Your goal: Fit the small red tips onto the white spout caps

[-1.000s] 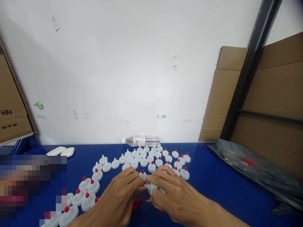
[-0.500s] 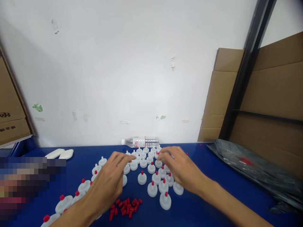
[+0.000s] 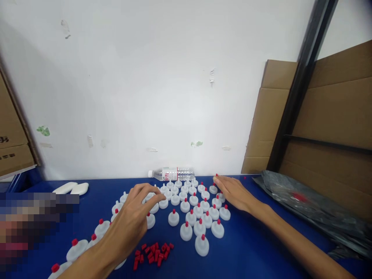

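Note:
On a blue table stand several round white nozzle lids (image 3: 173, 219), spouts up, many of them topped with small red caps (image 3: 203, 237). My right hand (image 3: 235, 192) reaches to the far right edge of this group. Its fingers are closed together, with a red cap (image 3: 216, 175) at the fingertips, over a white lid (image 3: 213, 189). My left hand (image 3: 135, 211) hovers over the left side of the lids, fingers bent and thumb apart from them, with nothing visible between. Loose red caps (image 3: 157, 254) lie in a pile right of my left wrist.
A clear plastic bottle (image 3: 174, 174) lies against the wall. White oval pieces (image 3: 80, 189) rest at the back left. Grey plastic sheeting (image 3: 308, 209) lies on the right, near cardboard (image 3: 267, 120) and a dark metal post (image 3: 290, 104). A blurred-out area covers the left edge.
My right hand has moved right and away from me, from the middle of the lids to their far right edge, uncovering several capped lids. My left hand has barely moved.

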Demonstrator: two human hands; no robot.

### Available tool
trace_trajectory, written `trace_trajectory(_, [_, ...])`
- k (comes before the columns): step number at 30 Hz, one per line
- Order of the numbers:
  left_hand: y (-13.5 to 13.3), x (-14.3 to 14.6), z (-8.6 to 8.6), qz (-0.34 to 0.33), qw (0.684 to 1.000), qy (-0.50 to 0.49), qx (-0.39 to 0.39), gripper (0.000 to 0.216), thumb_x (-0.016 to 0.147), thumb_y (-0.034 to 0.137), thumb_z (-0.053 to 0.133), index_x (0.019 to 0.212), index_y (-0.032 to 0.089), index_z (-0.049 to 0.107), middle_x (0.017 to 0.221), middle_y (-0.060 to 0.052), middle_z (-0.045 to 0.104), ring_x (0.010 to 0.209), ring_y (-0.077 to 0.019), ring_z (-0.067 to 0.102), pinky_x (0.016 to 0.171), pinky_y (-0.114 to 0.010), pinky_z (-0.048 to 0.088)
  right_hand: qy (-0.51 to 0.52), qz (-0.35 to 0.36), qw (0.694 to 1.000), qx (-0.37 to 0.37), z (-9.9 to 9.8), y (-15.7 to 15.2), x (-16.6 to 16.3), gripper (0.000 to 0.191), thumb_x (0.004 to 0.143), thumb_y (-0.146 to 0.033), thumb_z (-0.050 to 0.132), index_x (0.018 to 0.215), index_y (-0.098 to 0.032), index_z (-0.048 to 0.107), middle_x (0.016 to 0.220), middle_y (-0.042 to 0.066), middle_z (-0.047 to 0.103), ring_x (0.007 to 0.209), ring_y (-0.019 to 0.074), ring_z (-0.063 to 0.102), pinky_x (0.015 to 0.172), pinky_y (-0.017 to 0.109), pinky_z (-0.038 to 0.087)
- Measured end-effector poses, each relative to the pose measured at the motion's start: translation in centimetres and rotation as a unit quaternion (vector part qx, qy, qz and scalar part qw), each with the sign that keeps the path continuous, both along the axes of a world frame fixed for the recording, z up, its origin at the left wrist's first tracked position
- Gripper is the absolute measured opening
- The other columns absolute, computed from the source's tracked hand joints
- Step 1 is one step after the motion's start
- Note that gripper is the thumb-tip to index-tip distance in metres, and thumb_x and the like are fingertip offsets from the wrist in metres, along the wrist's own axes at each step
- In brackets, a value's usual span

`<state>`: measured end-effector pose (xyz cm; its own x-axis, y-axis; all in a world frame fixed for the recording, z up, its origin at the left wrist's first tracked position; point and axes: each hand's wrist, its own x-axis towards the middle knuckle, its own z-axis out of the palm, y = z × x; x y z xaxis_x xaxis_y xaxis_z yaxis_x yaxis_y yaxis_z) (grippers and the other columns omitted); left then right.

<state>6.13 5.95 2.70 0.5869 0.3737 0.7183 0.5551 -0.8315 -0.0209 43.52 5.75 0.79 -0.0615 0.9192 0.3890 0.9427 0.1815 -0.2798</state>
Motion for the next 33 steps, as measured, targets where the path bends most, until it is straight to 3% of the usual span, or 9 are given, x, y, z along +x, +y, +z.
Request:
trace_trajectory(9, [0.0,0.1,0.0,-0.005,1.000,0.008,-0.011,0.067,0.073,-0.019,0.030,0.115,0.026,0.060,0.115,-0.005,0.062,0.114,-0.0233,0.049,0.087,-0.035,0.049,-0.025,0.034,0.998,-0.045,0.2,-0.2,0.1,0.031,0.101,-0.038,0.064,0.125,-0.018,0.064,0.126,0.009,0.066,0.106,0.0232,0.068,0.091,0.045,0.057])
trace_trajectory(15, [0.2,0.0,-0.2,-0.005,0.999,0.021,-0.024,0.061,0.076,-0.018,0.028,0.107,0.023,0.060,0.113,-0.005,0.063,0.115,-0.0242,0.048,0.087,-0.038,0.047,-0.029,0.036,0.999,0.025,1.5,-0.5,-0.6,0.029,0.102,-0.039,0.063,0.122,-0.018,0.065,0.124,0.008,0.067,0.110,0.0243,0.066,0.098,0.049,0.053])
trace_trajectory(17, [0.3,0.1,-0.2,0.002,0.999,0.028,-0.028,0.057,0.078,-0.015,0.029,0.106,0.024,0.061,0.112,-0.005,0.063,0.114,-0.0255,0.049,0.087,-0.040,0.046,-0.029,0.043,0.997,0.055,2.2,-0.9,-1.2,0.026,0.108,-0.037,0.050,0.115,-0.019,0.067,0.115,0.007,0.070,0.109,0.0241,0.066,0.103,0.052,0.048])
trace_trajectory(21, [0.6,0.0,-0.4,0.040,0.997,0.048,-0.044,0.039,0.089,0.000,0.038,0.107,0.022,0.064,0.110,-0.007,0.065,0.110,-0.0295,0.051,0.087,-0.047,0.045,-0.027,0.071,0.992,0.105,3.1,-1.8,-2.7,0.043,0.113,-0.035,0.025,0.106,-0.024,0.066,0.109,0.005,0.073,0.108,0.0236,0.066,0.111,0.054,0.037])
trace_trajectory(28, [1.3,-0.4,-1.3,0.094,0.990,0.081,-0.069,0.035,0.099,0.014,0.039,0.114,0.019,0.070,0.109,-0.010,0.072,0.118,-0.0318,0.055,0.095,-0.051,0.044,-0.043,0.121,0.981,0.142,3.5,-2.7,-4.4,0.035,0.112,-0.030,0.030,0.106,-0.023,0.064,0.114,0.005,0.073,0.110,0.0207,0.066,0.115,0.049,0.032])
trace_trajectory(33, [1.7,-0.4,-1.3,0.087,0.989,0.097,-0.075,0.037,0.100,0.013,0.038,0.105,0.022,0.073,0.102,-0.007,0.075,0.105,-0.0282,0.062,0.090,-0.047,0.043,-0.056,0.138,0.976,0.156,3.6,-3.1,-4.8,0.033,0.111,-0.027,0.033,0.106,-0.022,0.065,0.114,0.005,0.073,0.109,0.0208,0.067,0.116,0.053,0.031])
